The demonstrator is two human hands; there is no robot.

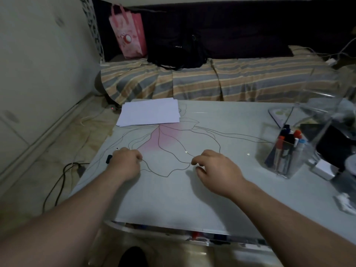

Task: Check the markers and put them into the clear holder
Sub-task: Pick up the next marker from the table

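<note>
Two bare hands: L hand & R hand. Both wrists uncovered. L forearm & R forearm are bare all the way back to the view's bottom corners, wide near the cam and tapering twd the wrists. Knuckles show as low bumps on the backs of both hands; nails too blurred to make out. Dark rounded shape below the desk's near edge, poss. clothing or a shoe, can't tell which.
</note>
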